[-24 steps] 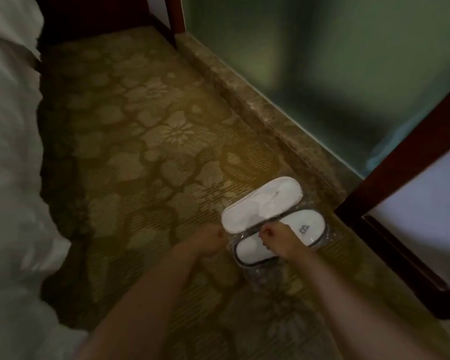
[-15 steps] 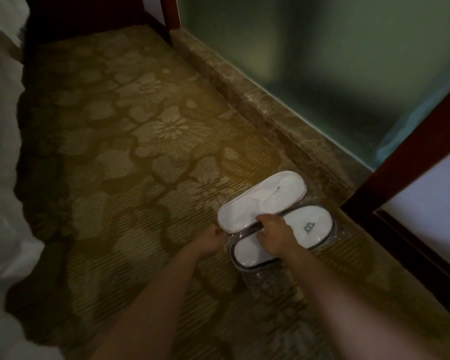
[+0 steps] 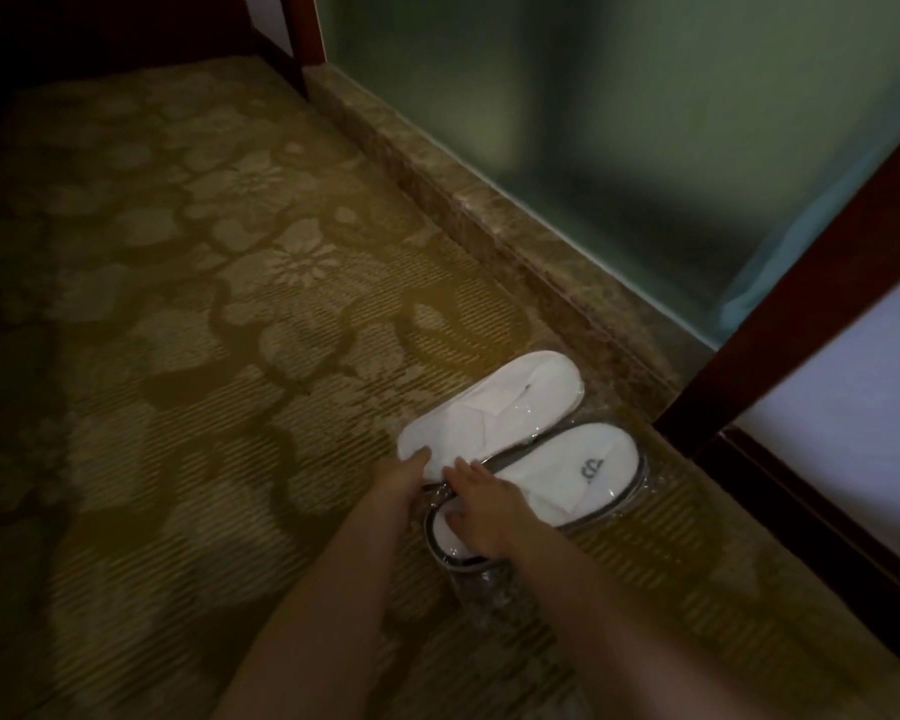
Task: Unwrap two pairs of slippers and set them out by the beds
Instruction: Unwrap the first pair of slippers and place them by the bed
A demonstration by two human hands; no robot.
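Two white slippers lie side by side on the patterned carpet by the stone sill. The upper slipper (image 3: pixel 494 407) is plain white. The lower slipper (image 3: pixel 572 475) has a dark rim and a small logo, and crinkled clear plastic wrap (image 3: pixel 481 584) shows around and below it. My left hand (image 3: pixel 401 478) grips the near end of the upper slipper, thumb on top. My right hand (image 3: pixel 481 509) lies over the near end of the lower slipper, fingers spread and reaching the gap between the two.
A raised brown stone sill (image 3: pixel 515 241) runs diagonally along the right under frosted green glass (image 3: pixel 619 122). A dark red wooden frame (image 3: pixel 780 324) stands close behind the slippers. Floral carpet (image 3: pixel 204 330) stretches away to the left and back.
The view has shifted so the white bed at the left is out of frame. My left hand has reached the upper slipper's end, and my right hand has settled onto the lower slipper.
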